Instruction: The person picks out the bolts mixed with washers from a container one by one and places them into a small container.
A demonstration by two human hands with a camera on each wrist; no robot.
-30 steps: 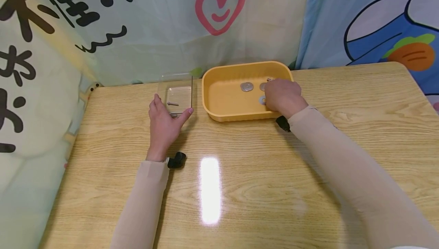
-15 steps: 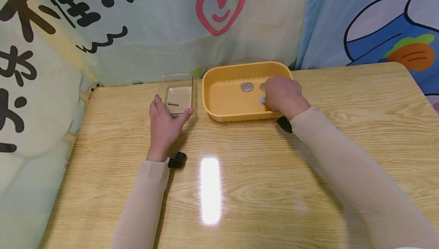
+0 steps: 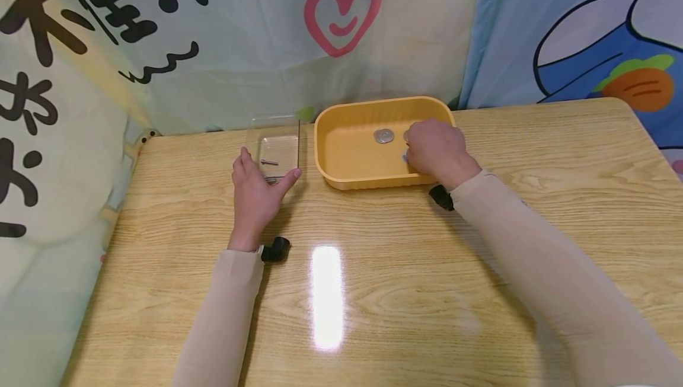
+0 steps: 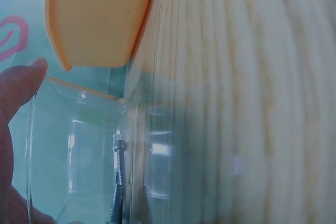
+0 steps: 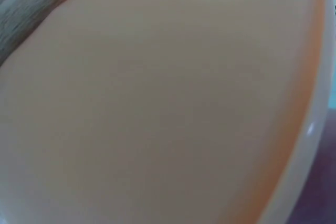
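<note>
In the head view my left hand (image 3: 256, 200) holds a clear plastic box (image 3: 280, 144) by its near end, thumb on the right side and fingers on the left. Through the box's wall in the left wrist view several metal bolts (image 4: 120, 169) show. Over on the right, my right hand (image 3: 440, 151) reaches down into a yellow tray (image 3: 347, 165). Its fingertips are hidden, so what they touch does not show. Left of that hand lie grey washers (image 3: 383, 136) on the tray floor, and another washer (image 3: 405, 156) is partly covered by the hand.
The tray and box stand side by side at the back of a wooden table (image 3: 384, 268), close to a printed curtain (image 3: 256, 37). In the right wrist view the tray's outer wall (image 5: 157, 103) fills most of the picture.
My right hand has shifted slightly left inside the tray and covers more of the washers beside it. A small metal piece at its far side is now out of sight. The left hand stays still.
</note>
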